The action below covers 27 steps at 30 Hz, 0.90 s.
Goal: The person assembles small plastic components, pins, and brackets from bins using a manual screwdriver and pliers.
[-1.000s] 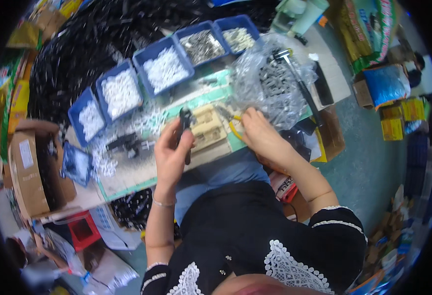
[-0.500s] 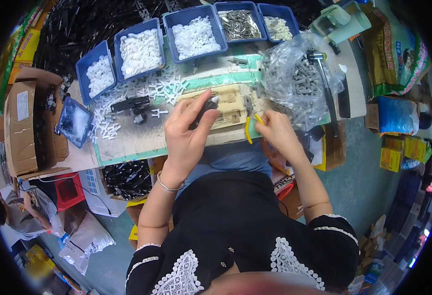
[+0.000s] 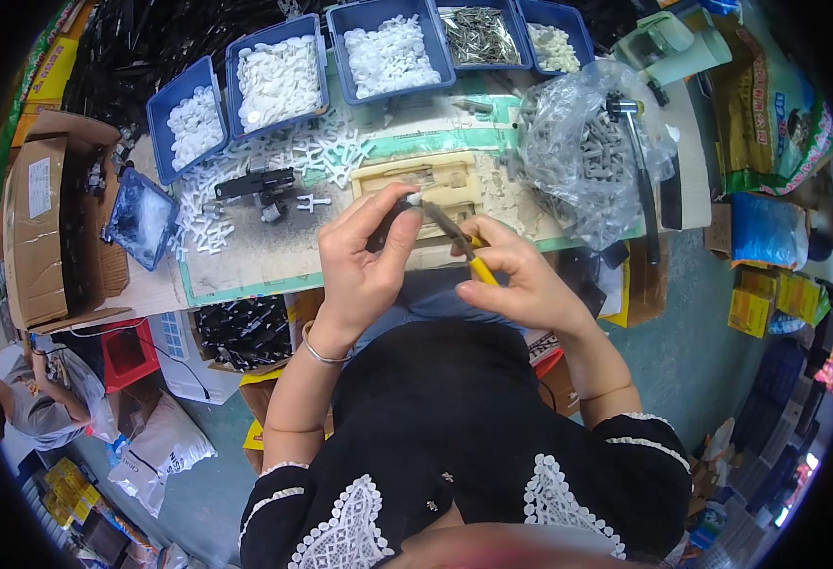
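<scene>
My left hand [image 3: 364, 256] is closed round a small black part [image 3: 385, 226], mostly hidden by the fingers, with a white piece [image 3: 414, 198] at its end. In my right hand [image 3: 521, 275] is a pair of pliers with yellow handles [image 3: 482, 269]. The jaws of the pliers [image 3: 443, 221] point up and left, close to the white piece; whether they touch it I cannot tell. Behind both hands lies a cream-coloured fixture block [image 3: 464, 163] with recesses. Left of my left hand, a black assembly [image 3: 257, 186] and a white forked piece [image 3: 313, 202] rest on the bench.
Blue bins [image 3: 385, 97] of white parts and metal pins line the back. Loose white forked pieces [image 3: 210, 228] cover the bench's left. At right are a clear bag of grey parts [image 3: 587, 152] and a hammer [image 3: 642, 171]. A cardboard box [image 3: 45, 247] stands far left.
The pliers have been picked up off the fixture block by my right hand and brought left to the part in my left hand. The view has shifted slightly.
</scene>
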Available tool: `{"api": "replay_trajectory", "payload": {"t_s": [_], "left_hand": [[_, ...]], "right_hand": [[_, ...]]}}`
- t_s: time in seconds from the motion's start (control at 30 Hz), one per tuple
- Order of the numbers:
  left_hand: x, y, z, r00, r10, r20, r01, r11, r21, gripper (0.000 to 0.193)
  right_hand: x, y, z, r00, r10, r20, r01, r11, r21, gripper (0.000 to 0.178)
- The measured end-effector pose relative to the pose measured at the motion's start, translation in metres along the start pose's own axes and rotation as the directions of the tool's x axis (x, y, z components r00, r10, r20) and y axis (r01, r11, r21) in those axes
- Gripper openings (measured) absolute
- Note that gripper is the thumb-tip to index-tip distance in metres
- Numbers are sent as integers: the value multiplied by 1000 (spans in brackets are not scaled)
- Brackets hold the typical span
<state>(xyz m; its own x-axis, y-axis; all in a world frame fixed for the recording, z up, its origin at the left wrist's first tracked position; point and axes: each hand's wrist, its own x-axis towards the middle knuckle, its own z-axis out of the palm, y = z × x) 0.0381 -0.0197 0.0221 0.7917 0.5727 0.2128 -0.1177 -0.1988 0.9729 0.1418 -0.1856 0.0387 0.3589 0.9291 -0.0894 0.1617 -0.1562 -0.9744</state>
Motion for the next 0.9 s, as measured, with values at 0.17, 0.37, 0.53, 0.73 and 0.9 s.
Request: {"api": "replay_trajectory", "payload": {"t_s": [0.17,0.37,0.53,0.73,0.9], "left_hand": [[5,3,-3,966,257,9,-251,935,252,24],[11,-2,-6,882,469,45,-432,766,477,28],[8,-2,-6,924,381,28,-357,833,423,28],[5,-3,-4,926,375,48,-364,849,382,27],[0,-6,-7,949,302,92,-316,909,272,26]], "right_hand": [[5,-11,0,998,-59,-24,53,976,-209,31],[4,-23,5,1000,-8,6,10,961,-275,34],[7,-26,2,997,53,56,-44,987,-152,32],[7,-27,8,998,-45,-38,31,949,-314,29],[4,-21,14,988,-129,-79,70,856,-513,23]]}}
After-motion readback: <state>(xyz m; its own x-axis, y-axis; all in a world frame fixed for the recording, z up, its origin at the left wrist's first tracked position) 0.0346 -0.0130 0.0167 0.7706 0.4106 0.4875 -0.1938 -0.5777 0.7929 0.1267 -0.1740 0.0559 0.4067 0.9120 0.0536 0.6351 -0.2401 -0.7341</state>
